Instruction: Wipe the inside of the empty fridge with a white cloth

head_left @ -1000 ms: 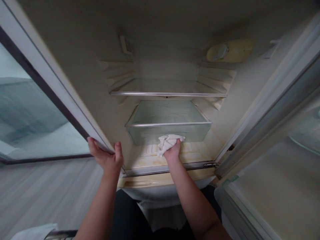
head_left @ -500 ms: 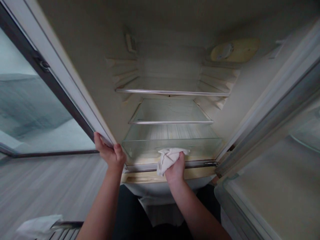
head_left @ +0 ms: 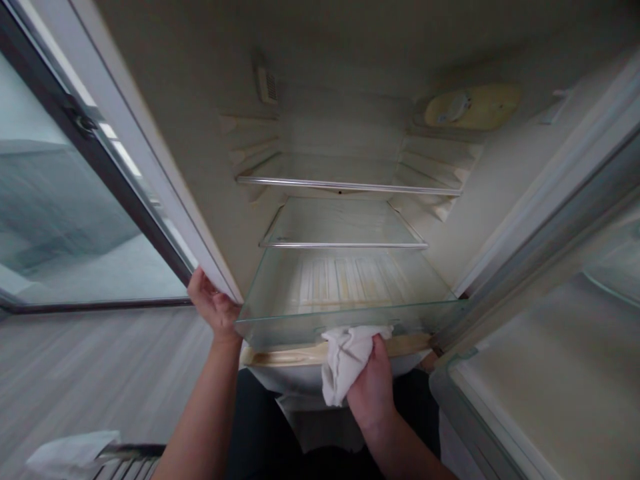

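My right hand (head_left: pixel 373 390) is closed round a crumpled white cloth (head_left: pixel 345 363), which rests against the front of a clear crisper drawer (head_left: pixel 280 330). The drawer sticks out past the front of the fridge, and its ribbed bottom shows through. Which fingers reach the drawer itself is hidden by the cloth. On the other side, my left hand (head_left: pixel 215 307) is wrapped round the left edge of the fridge cabinet (head_left: pixel 173 200), near the drawer's corner. Two shelves sit above the drawer: an upper shelf (head_left: pixel 345 185) and a lower glass shelf (head_left: pixel 345 223).
The fridge door (head_left: pixel 540 373) stands open on the right. Below the drawer is a cream-coloured ledge (head_left: pixel 290 355). A sliding glass door (head_left: pixel 75 220) is at the left. On the floor side, a white cloth (head_left: pixel 75 453) lies by a slatted rack (head_left: pixel 127 463).
The crisper drawer has slid out toward me, with my right hand and the cloth moving back with it. My left hand keeps its place on the cabinet edge, which has shifted slightly.
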`<state>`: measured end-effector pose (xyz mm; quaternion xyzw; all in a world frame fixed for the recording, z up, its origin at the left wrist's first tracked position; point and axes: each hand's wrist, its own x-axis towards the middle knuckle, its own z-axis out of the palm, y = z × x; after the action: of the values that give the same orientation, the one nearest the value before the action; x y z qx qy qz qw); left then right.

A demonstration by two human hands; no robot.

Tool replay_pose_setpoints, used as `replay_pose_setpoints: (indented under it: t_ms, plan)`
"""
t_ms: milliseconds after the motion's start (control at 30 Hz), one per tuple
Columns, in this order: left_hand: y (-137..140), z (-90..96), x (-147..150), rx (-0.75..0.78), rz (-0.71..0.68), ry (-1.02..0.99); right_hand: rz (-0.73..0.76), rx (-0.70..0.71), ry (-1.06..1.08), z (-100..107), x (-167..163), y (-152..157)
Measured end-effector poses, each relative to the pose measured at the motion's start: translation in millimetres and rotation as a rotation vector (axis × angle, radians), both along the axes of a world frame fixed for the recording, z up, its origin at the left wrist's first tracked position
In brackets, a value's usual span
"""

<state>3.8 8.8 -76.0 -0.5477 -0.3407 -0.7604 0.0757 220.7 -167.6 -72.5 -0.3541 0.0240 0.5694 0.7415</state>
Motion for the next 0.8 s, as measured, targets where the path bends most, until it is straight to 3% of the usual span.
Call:
replay_pose_setpoints:
  t_ms: [167,300,367,400,533,600,700,767,800]
  plan:
    - [-1,-1.3,1,0.011,-0.022,-0.026,0.095,-0.037,0.023,1,0,-17]
    - [-1,-2.2,0,-0.023,0.004,-0.053,0.57,0.052,0.052,15,-13,-36]
    - [-1,-2.5,-1,-0.044,0.039,-0.049,0.677,0.062,0.053,31,-15,-41]
    - [-1,-2.7,-1,-0.048,0.046,-0.043,0.633,0.085,-0.021,40,-13,-41]
    - [1,-4.8,-2,-0.059,0.028,-0.013,0.216,0.309,-0.56,89,5,-17]
    - [2,-6.7,-4,-0.069,0.026,-0.001,0.223,0.408,-0.726,118,9,10]
    - [4,-10.7,-9,-0.122,0.045,-0.031,0.462,0.607,-1.456,151,-8,62]
    - [8,-13.6,-14,-0.168,0.051,-0.06,0.868,0.73,-1.795,158,-30,95]
    - [10,-15.1,-17,-0.189,0.049,-0.068,1.174,0.784,-1.9,157,-42,110]
